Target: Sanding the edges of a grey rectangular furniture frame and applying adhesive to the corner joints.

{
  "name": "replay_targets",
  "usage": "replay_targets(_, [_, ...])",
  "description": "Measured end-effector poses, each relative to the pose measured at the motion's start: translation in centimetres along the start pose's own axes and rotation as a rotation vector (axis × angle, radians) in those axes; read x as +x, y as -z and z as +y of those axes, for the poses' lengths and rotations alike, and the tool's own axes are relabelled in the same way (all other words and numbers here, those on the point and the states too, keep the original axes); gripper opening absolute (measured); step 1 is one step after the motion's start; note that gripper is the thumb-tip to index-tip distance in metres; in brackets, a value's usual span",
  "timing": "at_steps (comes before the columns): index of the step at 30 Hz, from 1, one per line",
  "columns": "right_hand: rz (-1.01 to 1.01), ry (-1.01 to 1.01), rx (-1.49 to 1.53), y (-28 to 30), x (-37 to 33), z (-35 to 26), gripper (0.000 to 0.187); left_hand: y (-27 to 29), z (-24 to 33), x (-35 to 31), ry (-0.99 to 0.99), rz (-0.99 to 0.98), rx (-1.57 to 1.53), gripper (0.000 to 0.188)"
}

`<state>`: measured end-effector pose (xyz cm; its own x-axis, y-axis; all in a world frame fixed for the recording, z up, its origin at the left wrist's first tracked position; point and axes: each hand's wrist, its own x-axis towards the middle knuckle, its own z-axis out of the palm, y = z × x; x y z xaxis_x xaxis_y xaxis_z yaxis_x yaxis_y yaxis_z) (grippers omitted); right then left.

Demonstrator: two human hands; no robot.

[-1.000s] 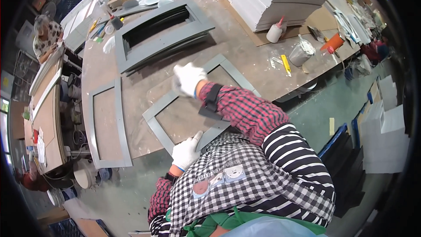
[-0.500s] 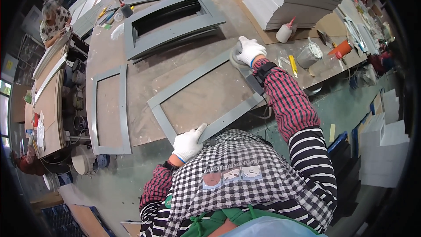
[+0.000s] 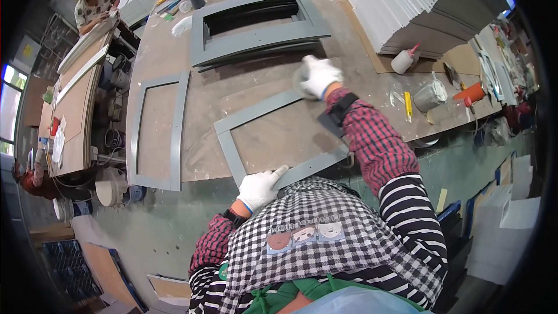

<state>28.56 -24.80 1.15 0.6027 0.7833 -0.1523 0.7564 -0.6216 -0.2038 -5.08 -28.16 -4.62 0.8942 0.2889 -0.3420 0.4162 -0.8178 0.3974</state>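
Note:
A grey rectangular frame lies at a slant on the worktable in front of me. My left hand, in a white glove, grips its near left corner, the forefinger stretched along the near rail. My right hand, also gloved, is wrapped over a grey power sander on the far rail, towards its right end. The sander's dark rear part shows below my wrist; hand and sleeve hide the rest, along with the frame's right side.
A second grey frame lies to the left. Beyond is a stack of grey frames. White panels are piled at the right, near a glue bottle, a yellow cutter and a tin. Another person stands far left.
My right hand has moved the sander left along the frame's far rail. My left hand stays at the same corner. The whole view has shifted slightly.

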Motion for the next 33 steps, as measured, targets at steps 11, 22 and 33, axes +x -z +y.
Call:
replay_targets(11, [0.01, 0.23, 0.089, -2.6, -1.6, -7.4, 0.056, 0.6, 0.3, -0.1, 0.015, -0.004, 0.001, 0.067])
replay_targets(22, [-0.045, -0.284, -0.033, 3.9, 0.6, 6.9, 0.058, -0.2, -0.3, 0.0, -0.008, 0.01, -0.004, 0.072])
replay_targets(33, [-0.038, -0.277, -0.043, 3.1, -4.4, 9.4, 0.07, 0.4, 0.0, -0.1, 0.016, -0.038, -0.009, 0.072])
